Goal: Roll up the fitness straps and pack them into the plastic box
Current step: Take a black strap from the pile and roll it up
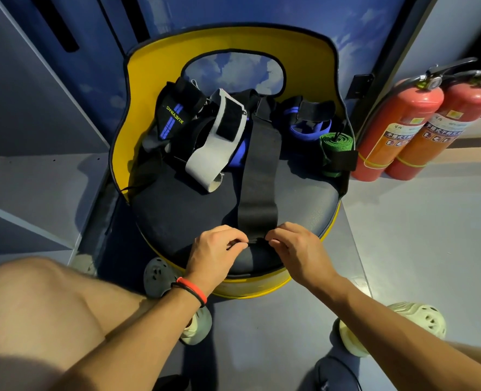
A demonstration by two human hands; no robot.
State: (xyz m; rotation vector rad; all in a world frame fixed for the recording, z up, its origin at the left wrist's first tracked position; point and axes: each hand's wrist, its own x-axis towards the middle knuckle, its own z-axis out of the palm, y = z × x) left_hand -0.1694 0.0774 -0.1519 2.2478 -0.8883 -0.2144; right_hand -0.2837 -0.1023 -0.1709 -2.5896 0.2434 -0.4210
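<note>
While the black strap (259, 170) lies flat along the chair seat (183, 213) | left hand (214, 249) pinches its near end | right hand (295, 246) pinches it alongside | green strap roll (335, 139) rests by the seat's right rim

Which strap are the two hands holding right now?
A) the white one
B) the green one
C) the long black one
C: the left hand and the right hand both pinch the near end of the long black strap lying flat on the seat; the green strap sits rolled up, untouched.
</note>
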